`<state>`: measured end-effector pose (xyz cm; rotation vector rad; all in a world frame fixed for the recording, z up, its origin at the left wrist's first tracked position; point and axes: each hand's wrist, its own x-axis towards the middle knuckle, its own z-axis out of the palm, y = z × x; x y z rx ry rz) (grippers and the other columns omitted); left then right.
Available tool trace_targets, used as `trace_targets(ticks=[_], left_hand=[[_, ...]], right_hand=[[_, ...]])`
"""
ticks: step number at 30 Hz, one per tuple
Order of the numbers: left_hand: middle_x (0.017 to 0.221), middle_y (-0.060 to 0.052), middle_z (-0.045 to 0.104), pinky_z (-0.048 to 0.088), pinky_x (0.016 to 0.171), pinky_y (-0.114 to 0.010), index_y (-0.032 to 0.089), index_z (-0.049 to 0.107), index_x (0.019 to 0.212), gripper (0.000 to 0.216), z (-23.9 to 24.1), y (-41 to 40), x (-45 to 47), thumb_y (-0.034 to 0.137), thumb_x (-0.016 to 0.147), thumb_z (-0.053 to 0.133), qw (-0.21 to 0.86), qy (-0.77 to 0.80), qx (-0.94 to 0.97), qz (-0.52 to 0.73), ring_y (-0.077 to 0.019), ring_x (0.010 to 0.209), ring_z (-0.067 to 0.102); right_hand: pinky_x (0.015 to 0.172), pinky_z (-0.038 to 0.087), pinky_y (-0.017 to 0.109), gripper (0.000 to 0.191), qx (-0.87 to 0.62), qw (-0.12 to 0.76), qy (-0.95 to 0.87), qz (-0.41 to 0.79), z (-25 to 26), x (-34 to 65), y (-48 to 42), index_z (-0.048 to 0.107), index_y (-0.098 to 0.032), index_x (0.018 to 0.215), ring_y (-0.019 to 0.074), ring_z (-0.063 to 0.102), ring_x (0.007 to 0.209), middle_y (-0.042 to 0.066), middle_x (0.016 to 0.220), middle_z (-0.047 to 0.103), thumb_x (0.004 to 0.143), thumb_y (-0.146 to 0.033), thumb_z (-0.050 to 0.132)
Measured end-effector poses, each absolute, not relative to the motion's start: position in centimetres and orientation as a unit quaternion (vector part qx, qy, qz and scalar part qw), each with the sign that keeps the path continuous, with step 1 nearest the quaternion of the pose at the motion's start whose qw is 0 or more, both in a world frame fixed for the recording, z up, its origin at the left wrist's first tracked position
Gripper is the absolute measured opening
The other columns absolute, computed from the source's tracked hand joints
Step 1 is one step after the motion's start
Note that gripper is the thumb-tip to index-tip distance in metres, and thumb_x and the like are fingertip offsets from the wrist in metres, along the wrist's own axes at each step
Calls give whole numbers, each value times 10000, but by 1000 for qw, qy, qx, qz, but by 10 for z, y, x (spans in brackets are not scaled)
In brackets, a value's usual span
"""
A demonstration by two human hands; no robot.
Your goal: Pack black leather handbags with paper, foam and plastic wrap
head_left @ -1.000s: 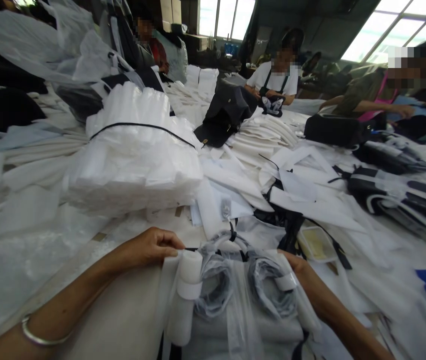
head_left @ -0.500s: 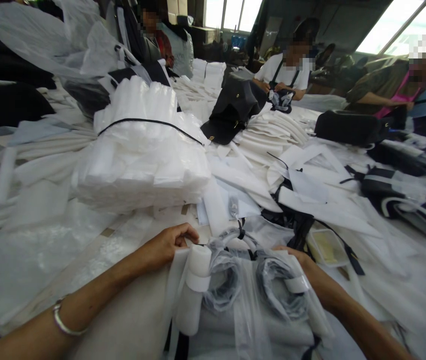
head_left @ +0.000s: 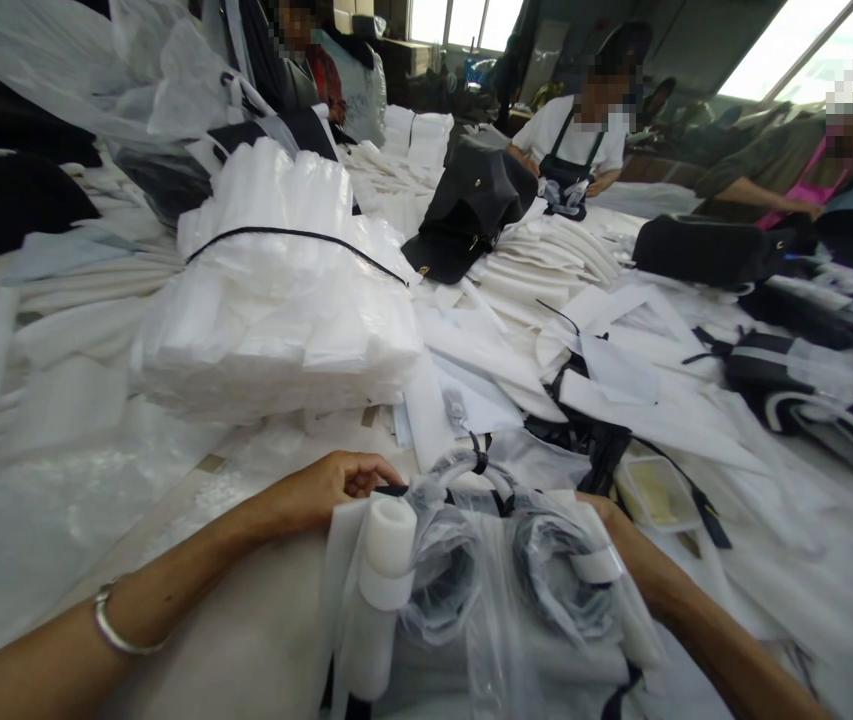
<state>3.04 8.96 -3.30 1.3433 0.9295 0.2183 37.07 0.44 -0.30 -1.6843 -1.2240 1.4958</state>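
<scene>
My left hand is closed, its fingers pinching the upper left edge of a grey bag wrapped in clear plastic that lies right in front of me. A white foam roll with a white band stands along the bag's left side. My right hand grips the bag's upper right edge, its fingers partly hidden behind a plastic-covered coiled strap. A second coiled strap sits beside the foam roll. White handles tied with a black strap lie just beyond the bag.
A large bundle of white foam sheets tied with black cord sits left of centre. White paper pieces, a black bag and wrapped dark bags cover the table. A small tray lies right. Three people work at the far side.
The view shifted slightly. My left hand slid a little along the bag's top edge; both hands keep their hold on the wrapped bag.
</scene>
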Motion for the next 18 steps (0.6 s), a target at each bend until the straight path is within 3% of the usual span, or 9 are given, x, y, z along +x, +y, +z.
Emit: trace_targets(ticks=[4,8,12,18], left_hand=[[1104,-65,730,499,826,-277,214,700,1191,446,-29,95,20,434,805,666,698,384,598,90,-243,976,668],[1081,-52,739,495,810,-259,227,718,1158,394,-32,98,16,426,826,639,686,391,607,86,-233,978,668],[955,-33,751,483,736,-236,192,751,990,290,-40,99,25,375,781,667,689,398,600,82,-202,865,669],[745,-18,694,441,630,-231,145,677,780,232,-45,97,39,358,692,705,660,432,608,92,-172,692,618]], right_hand=[[668,535,315,338,-669,336,-397,531,-1,376,7,748,-216,829,222,658,719,32,786,736,526,-332,844],[692,554,336,490,-651,354,-349,574,-7,386,4,729,-248,1014,225,693,754,53,898,760,557,-373,857],[744,556,356,428,-644,332,-377,577,-11,390,8,754,-225,966,239,701,797,70,898,765,582,-390,845],[676,532,310,297,-646,291,-395,585,-28,385,18,752,-191,844,208,669,698,31,779,750,594,-341,810]])
